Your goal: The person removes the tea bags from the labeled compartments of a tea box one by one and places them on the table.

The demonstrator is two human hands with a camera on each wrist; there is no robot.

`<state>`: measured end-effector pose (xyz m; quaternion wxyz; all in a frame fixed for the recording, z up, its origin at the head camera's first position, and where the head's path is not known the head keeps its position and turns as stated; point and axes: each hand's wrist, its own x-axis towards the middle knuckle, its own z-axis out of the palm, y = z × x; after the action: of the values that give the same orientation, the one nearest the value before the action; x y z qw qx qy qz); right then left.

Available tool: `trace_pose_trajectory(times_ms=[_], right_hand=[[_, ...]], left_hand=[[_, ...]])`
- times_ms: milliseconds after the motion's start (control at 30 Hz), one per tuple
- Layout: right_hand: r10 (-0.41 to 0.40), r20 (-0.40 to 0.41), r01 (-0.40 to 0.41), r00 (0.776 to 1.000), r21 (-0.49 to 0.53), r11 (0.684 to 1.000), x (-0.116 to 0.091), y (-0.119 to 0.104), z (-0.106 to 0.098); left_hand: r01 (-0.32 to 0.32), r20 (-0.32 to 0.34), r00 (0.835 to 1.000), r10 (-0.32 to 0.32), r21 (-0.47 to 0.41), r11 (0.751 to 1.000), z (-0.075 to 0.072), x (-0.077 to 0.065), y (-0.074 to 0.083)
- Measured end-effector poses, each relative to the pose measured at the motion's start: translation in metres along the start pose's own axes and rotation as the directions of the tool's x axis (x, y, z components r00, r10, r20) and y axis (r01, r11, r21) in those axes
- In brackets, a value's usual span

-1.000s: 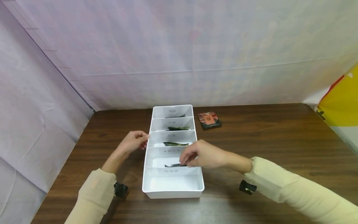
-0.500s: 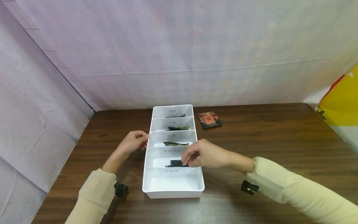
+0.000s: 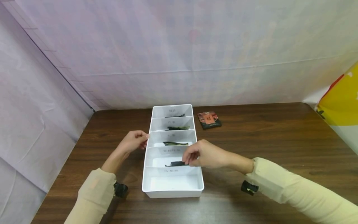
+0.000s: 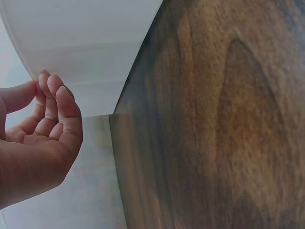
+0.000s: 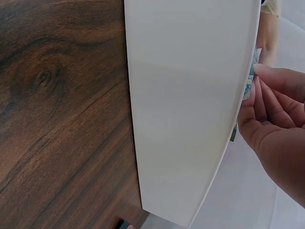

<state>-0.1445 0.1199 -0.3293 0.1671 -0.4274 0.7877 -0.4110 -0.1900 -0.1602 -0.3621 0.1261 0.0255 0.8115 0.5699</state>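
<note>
Sachet point(image 3: 176, 163) seems light, slick, best held by an edge; my right hand point(image 3: 205, 154) pinches it, my left hand point(image 3: 132, 141) the tray's rim point(image 3: 173, 190).

Looks forward and down from the head, well back, over tray point(image 3: 173, 194) and counter point(image 3: 265, 133). From each wrist, looks close at opposite tray sides, catching left fingers point(image 4: 70, 119) and right fingers point(image 5: 248, 117) respectively. Shares tray, counter and fingers with the head view.

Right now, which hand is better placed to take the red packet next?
Probably the right hand, once it frees the sachet it pinches: the red packet lies right of the box. The left hand grips the box's left rim, farther off.
</note>
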Motion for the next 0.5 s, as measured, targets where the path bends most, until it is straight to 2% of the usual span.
trace_pose_trajectory(times_ms=[267,500], right_hand=[[0.018,-0.028,-0.02,0.999,-0.063,0.998,-0.0004,-0.0036,0.0005],[-0.017,-0.074,0.006,0.997,-0.144,0.99,-0.0004,-0.0067,0.0035]], left_hand=[[-0.003,0.005,1.0,0.003,0.004,1.0,-0.0011,-0.0006,0.001],[-0.005,0.009,1.0,0.005,0.006,1.0,-0.0012,-0.0018,0.0011]])
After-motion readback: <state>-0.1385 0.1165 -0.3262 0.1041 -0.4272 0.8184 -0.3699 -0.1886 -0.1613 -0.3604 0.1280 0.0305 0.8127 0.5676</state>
